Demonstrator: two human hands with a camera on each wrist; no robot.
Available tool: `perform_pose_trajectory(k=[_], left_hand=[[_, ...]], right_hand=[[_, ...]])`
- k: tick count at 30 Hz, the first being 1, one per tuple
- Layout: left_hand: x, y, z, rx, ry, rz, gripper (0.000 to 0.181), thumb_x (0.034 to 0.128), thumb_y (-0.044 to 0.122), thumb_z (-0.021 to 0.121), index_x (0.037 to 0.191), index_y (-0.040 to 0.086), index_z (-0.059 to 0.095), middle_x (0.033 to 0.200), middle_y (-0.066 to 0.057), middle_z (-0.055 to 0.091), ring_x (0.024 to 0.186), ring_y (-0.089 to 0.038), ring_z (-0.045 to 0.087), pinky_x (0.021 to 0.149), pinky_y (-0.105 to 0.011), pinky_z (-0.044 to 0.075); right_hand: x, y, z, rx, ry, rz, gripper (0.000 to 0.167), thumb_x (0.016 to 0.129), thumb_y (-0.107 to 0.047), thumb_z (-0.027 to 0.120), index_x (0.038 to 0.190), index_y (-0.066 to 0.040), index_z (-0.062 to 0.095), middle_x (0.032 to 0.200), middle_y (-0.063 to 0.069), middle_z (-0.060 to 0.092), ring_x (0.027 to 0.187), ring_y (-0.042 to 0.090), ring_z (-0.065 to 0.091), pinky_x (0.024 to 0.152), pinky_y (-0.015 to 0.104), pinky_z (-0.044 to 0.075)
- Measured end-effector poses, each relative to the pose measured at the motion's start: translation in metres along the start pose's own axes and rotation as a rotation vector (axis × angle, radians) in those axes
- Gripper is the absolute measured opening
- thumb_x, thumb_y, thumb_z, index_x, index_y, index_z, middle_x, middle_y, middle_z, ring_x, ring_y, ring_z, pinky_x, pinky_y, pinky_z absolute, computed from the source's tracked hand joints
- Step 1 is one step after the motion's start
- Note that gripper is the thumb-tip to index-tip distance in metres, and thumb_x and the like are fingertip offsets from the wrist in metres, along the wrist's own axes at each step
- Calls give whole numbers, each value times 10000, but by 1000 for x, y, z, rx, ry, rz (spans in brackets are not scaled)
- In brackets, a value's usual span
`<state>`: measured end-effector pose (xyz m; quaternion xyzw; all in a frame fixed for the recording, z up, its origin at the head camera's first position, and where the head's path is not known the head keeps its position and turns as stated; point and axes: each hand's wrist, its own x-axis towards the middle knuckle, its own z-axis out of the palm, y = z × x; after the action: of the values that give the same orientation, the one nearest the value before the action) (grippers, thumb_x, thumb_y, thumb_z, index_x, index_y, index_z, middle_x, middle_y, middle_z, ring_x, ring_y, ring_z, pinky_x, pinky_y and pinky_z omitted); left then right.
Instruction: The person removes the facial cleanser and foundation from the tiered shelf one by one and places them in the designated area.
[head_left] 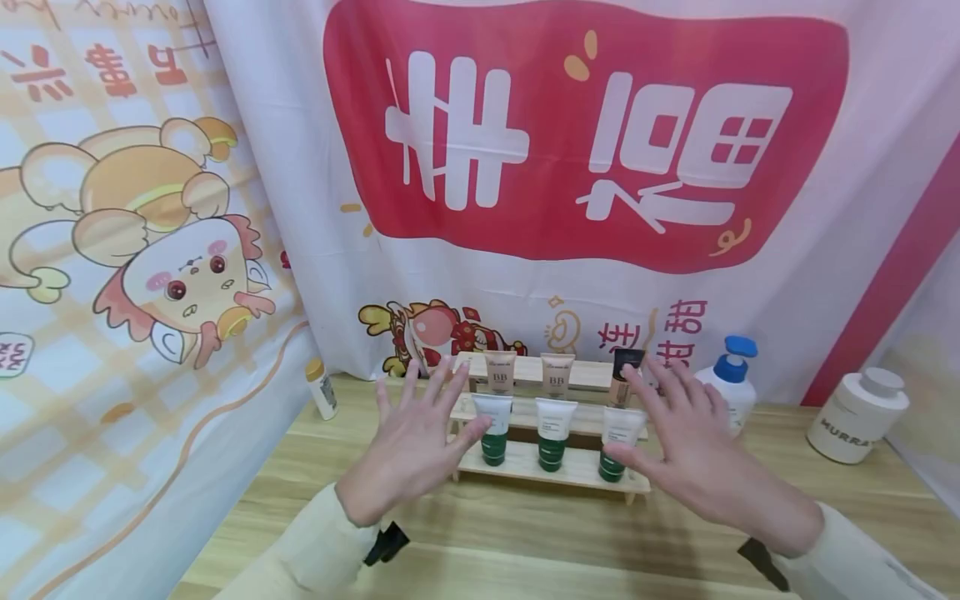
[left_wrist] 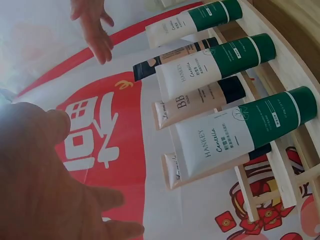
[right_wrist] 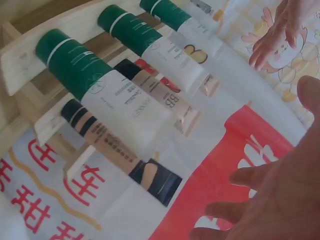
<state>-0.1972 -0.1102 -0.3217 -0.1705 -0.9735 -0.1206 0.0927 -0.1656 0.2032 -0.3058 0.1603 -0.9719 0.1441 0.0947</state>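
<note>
A tiered wooden rack [head_left: 525, 472] stands on the table. On its front tier are three white tubes with green caps: a left one [head_left: 493, 433], a middle one [head_left: 553, 429] and a right one [head_left: 617, 429]. Behind them are two beige BB cream tubes [head_left: 500, 372] and a beige tube with a black end [head_left: 627, 358]. My left hand [head_left: 412, 442] hovers at the rack's left with fingers spread, holding nothing. Fingers likewise apart, my right hand [head_left: 697, 442] hovers at the rack's right and partly hides the tubes there. The left wrist view shows the white tubes [left_wrist: 215, 142] close up.
A white pump bottle with a blue top [head_left: 731, 383] stands behind my right hand. Farther right is a white tub-like bottle [head_left: 855, 421]. A small yellow-capped bottle [head_left: 322, 392] stands at the table's back left. Printed cloth [head_left: 277, 167] hangs behind and at the left.
</note>
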Motion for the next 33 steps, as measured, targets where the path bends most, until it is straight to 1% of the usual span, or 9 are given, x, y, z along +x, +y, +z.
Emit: perform_pose_trajectory(k=[3, 6, 9, 11, 16, 20, 24, 27, 33], left_hand=[[3, -7, 3, -18, 53, 40, 757, 899, 709, 235, 1518, 278, 169, 1551, -31, 160, 1407, -355, 40, 1019, -621, -152], [7, -16, 6, -88, 130, 104, 669, 938, 591, 394, 1500, 252, 264, 1498, -55, 307, 1372, -327, 208, 1042, -640, 19], [11, -28, 10, -191, 174, 151, 598, 943, 461, 518, 1464, 223, 345, 1403, -47, 415, 1290, -270, 336, 1012, -577, 190], [14, -35, 14, -255, 179, 172, 570, 939, 417, 552, 1443, 215, 379, 1358, -37, 452, 1253, -236, 375, 994, -532, 259], [20, -48, 26, -372, 157, 212, 497, 931, 342, 597, 1377, 168, 462, 1353, -22, 466, 1254, -219, 388, 1031, -519, 298], [26, -53, 39, -435, 149, 229, 477, 911, 298, 637, 1341, 145, 500, 1348, -18, 475, 1250, -207, 405, 1036, -478, 319], [34, -53, 51, -492, 150, 247, 490, 899, 299, 654, 1340, 149, 503, 1326, 4, 484, 1206, -206, 455, 1001, -435, 375], [38, -53, 58, -515, 165, 257, 482, 887, 293, 670, 1325, 162, 515, 1286, 32, 507, 1138, -194, 499, 938, -402, 429], [43, -53, 68, -570, 208, 285, 428, 863, 222, 705, 1261, 173, 557, 1170, 40, 572, 1012, -108, 534, 798, -326, 501]], right_hand=[[-2, 11, 2, 74, 45, -6, 885, 842, -655, 519, 1511, -170, 200, 1513, 189, 156, 1334, 459, 120, 964, 728, 104], [-5, 27, 6, 165, 102, -16, 800, 878, -539, 578, 1496, -158, 241, 1478, 175, 221, 1304, 428, 208, 920, 729, 227], [-8, 46, 13, 229, 121, -5, 725, 907, -473, 580, 1469, -123, 286, 1446, 175, 282, 1285, 408, 273, 884, 710, 311], [-10, 60, 20, 257, 110, 22, 689, 919, -470, 562, 1446, -96, 324, 1427, 184, 324, 1271, 409, 309, 889, 690, 330], [-11, 96, 52, 296, 99, 34, 570, 919, -431, 582, 1327, -47, 480, 1294, 190, 496, 1147, 394, 475, 862, 594, 431], [-10, 118, 85, 347, 85, -1, 410, 887, -310, 667, 1200, -56, 593, 1152, 118, 605, 1017, 317, 579, 771, 432, 526], [-7, 126, 107, 398, 21, 4, 373, 863, -269, 697, 1160, -53, 624, 1108, 84, 633, 965, 267, 607, 723, 328, 536], [-5, 127, 119, 445, -17, 15, 368, 853, -251, 706, 1158, -62, 625, 1105, 72, 635, 957, 240, 608, 722, 292, 530], [-4, 126, 133, 462, -7, 12, 307, 820, -167, 736, 1106, -99, 648, 1064, 22, 627, 924, 212, 611, 682, 236, 523]])
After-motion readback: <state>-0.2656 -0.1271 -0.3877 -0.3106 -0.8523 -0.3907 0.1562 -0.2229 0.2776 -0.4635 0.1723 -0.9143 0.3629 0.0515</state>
